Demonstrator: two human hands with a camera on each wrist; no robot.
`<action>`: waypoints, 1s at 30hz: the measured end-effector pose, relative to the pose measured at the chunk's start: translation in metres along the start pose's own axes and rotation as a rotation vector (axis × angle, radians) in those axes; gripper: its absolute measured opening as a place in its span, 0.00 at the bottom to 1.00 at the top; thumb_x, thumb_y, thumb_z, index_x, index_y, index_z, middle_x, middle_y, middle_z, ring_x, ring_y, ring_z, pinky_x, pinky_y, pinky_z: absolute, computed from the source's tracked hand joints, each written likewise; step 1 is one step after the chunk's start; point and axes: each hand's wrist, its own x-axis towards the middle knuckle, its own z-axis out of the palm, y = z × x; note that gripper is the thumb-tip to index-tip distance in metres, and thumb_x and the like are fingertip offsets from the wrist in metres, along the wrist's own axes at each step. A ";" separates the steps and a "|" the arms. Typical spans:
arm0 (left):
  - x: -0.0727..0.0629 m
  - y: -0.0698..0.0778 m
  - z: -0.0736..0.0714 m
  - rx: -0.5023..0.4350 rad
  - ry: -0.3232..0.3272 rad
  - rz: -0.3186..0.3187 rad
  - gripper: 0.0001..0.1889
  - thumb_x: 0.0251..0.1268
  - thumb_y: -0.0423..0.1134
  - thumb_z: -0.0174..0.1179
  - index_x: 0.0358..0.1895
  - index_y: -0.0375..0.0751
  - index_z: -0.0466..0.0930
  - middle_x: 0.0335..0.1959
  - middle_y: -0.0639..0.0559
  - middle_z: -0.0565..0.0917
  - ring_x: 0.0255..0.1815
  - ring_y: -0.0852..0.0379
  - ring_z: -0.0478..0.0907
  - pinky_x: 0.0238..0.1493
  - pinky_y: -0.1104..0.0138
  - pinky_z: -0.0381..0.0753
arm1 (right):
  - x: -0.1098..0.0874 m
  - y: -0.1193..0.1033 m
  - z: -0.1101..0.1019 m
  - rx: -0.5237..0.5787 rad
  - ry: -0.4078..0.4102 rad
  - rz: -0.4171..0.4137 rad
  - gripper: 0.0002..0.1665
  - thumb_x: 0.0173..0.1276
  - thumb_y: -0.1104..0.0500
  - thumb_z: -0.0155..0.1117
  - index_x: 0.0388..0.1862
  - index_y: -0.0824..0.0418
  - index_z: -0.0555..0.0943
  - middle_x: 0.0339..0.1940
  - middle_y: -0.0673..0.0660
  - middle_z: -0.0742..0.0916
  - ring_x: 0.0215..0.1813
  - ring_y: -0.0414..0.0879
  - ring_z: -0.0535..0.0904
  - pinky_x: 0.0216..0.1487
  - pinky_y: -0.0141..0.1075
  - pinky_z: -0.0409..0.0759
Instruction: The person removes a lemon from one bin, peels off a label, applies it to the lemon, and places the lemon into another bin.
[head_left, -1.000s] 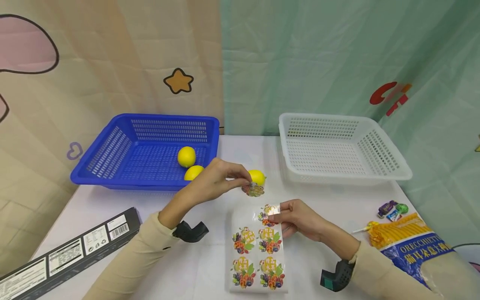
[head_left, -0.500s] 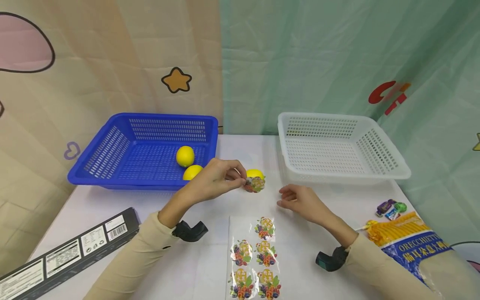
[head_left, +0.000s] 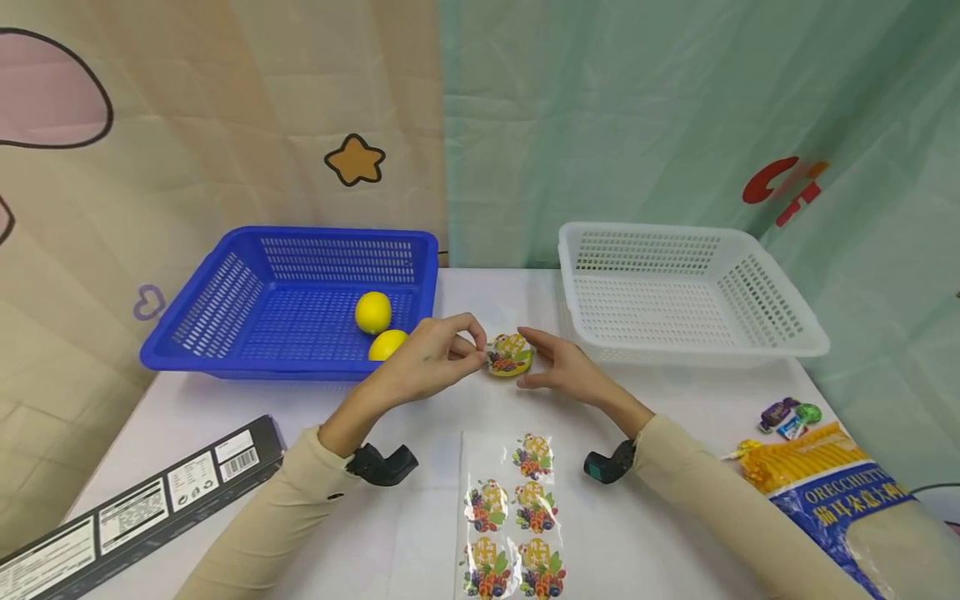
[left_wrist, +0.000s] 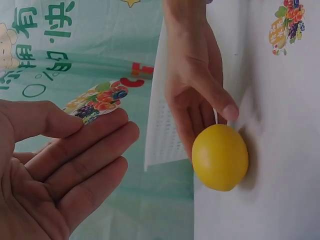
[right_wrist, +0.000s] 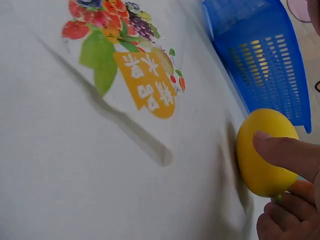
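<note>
My left hand (head_left: 435,354) pinches a round fruit-print sticker (left_wrist: 97,102) by its edge between thumb and fingertips. In the head view the sticker overlaps a yellow lemon (left_wrist: 220,157) on the white table; the left wrist view shows the two apart. From the lemon's right side reaches my right hand (head_left: 566,364), thumb and fingers spread around that end. Whether it touches the lemon is unclear. Nearer me lies a sticker sheet (head_left: 487,456) with several fruit-print stickers on it.
A blue basket (head_left: 288,364) at the back left holds two lemons (head_left: 372,312). A white basket (head_left: 697,354) stands at the back right. At left lies a long dark box (head_left: 142,504). Wrapped candies (head_left: 791,417) and a pasta bag (head_left: 832,496) are at right.
My right hand has let go of the sticker sheet and moved up and left to the lemon. The sheet lies lower on the table. The left hand has shifted slightly, bringing the sticker over the lemon.
</note>
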 end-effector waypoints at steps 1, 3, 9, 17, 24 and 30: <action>0.000 0.000 0.001 0.001 0.003 -0.002 0.03 0.66 0.32 0.58 0.39 0.40 0.75 0.17 0.58 0.81 0.13 0.63 0.54 0.17 0.71 0.51 | 0.004 -0.001 0.002 -0.021 -0.001 -0.010 0.48 0.58 0.63 0.76 0.74 0.67 0.63 0.73 0.61 0.70 0.73 0.54 0.65 0.72 0.45 0.63; 0.001 -0.001 0.002 0.006 0.008 -0.014 0.03 0.67 0.33 0.58 0.40 0.40 0.75 0.13 0.59 0.77 0.12 0.63 0.54 0.17 0.71 0.50 | 0.009 -0.003 0.007 -0.073 0.019 -0.021 0.46 0.56 0.62 0.77 0.72 0.65 0.66 0.67 0.59 0.76 0.67 0.52 0.72 0.68 0.46 0.69; 0.001 -0.002 0.007 0.002 0.026 -0.078 0.04 0.69 0.35 0.59 0.40 0.40 0.76 0.22 0.57 0.85 0.17 0.60 0.63 0.20 0.69 0.58 | 0.012 -0.014 0.017 -0.111 0.128 -0.049 0.40 0.56 0.61 0.78 0.67 0.62 0.73 0.59 0.58 0.81 0.56 0.50 0.78 0.59 0.46 0.77; 0.004 -0.005 0.012 -0.220 0.065 -0.156 0.05 0.71 0.32 0.56 0.43 0.33 0.75 0.28 0.45 0.87 0.31 0.49 0.86 0.39 0.57 0.85 | 0.002 -0.047 0.016 0.106 0.192 -0.089 0.40 0.57 0.62 0.77 0.69 0.60 0.72 0.65 0.56 0.78 0.63 0.53 0.75 0.54 0.45 0.80; 0.004 -0.004 0.019 -0.222 0.161 -0.186 0.06 0.71 0.33 0.56 0.42 0.33 0.74 0.27 0.45 0.84 0.26 0.44 0.83 0.32 0.53 0.85 | -0.006 -0.060 0.017 0.194 0.205 -0.107 0.40 0.55 0.64 0.78 0.67 0.60 0.72 0.59 0.57 0.80 0.56 0.51 0.79 0.44 0.34 0.82; 0.003 -0.001 0.021 -0.229 0.179 -0.189 0.06 0.72 0.34 0.56 0.43 0.34 0.72 0.26 0.45 0.84 0.25 0.47 0.83 0.32 0.52 0.85 | -0.007 -0.062 0.015 0.237 0.187 -0.120 0.40 0.56 0.67 0.76 0.68 0.60 0.71 0.61 0.59 0.77 0.52 0.54 0.81 0.43 0.34 0.83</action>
